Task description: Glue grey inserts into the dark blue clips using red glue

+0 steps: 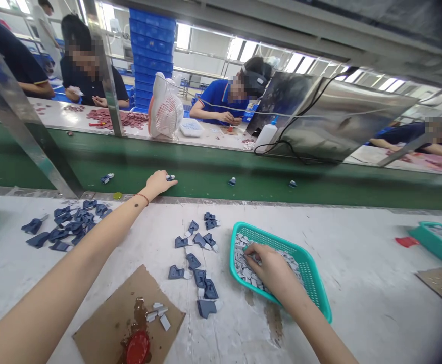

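The left hand [161,183] is over the green belt [201,172], its fingers narrow at a small part [170,177]; whether it grips this, I cannot tell. The right hand [269,265] reaches into the basket [277,238], fingers bent among grey pieces [243,264]; I cannot tell if one is held. Dark parts [207,289] lie between the basket and the cardboard [110,323].
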The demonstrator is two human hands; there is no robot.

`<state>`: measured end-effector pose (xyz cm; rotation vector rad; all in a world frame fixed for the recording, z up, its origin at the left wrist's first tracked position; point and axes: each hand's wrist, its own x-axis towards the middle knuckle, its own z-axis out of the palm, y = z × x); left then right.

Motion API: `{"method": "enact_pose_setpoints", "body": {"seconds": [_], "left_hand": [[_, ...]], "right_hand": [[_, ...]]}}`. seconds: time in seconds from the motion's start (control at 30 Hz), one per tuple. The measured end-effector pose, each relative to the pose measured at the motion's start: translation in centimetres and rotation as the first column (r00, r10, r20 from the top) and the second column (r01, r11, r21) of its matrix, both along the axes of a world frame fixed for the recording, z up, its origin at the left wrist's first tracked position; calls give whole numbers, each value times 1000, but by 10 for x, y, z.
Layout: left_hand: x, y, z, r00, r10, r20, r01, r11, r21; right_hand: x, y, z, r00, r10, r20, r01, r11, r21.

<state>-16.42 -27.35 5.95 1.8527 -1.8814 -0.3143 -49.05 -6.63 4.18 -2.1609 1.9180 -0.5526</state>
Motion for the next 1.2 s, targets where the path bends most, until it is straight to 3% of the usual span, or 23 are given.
{"method": "enact_pose_setpoints", "body": {"seconds": [0.17,0.37,0.47,0.67,0.8,0.9,1.03,1.2], "left_hand": [[-4,10,-1,999,-41,-2,41,999,-11],[-10,65,-12,924,-379,-57,378,925,-24],[-12,90,-21,894,-444,-65,444,896,-13],[3,134,-14,922,-368,-119,362,930,-69],[19,176,0,934,-264,-240,258,965,-56],[32,209,7,930,-137,-340,151,988,14],[46,252,11,887,-76,-456,153,979,134],[59,300,-1,804,27,-593,163,951,264]], "right_hand": [[-8,10,2,982,-59,182,66,997,-32],[15,64,7,929,-9,371,22,999,-33],[33,91,-4,912,32,409,-21,999,-32],[43,116,-35,927,10,375,-30,999,46],[35,124,-43,912,-128,391,136,991,8],[31,127,-46,891,-247,382,275,961,-20],[26,129,-50,910,-242,338,280,958,-66],[17,128,-54,901,-328,284,370,923,-108]]}}
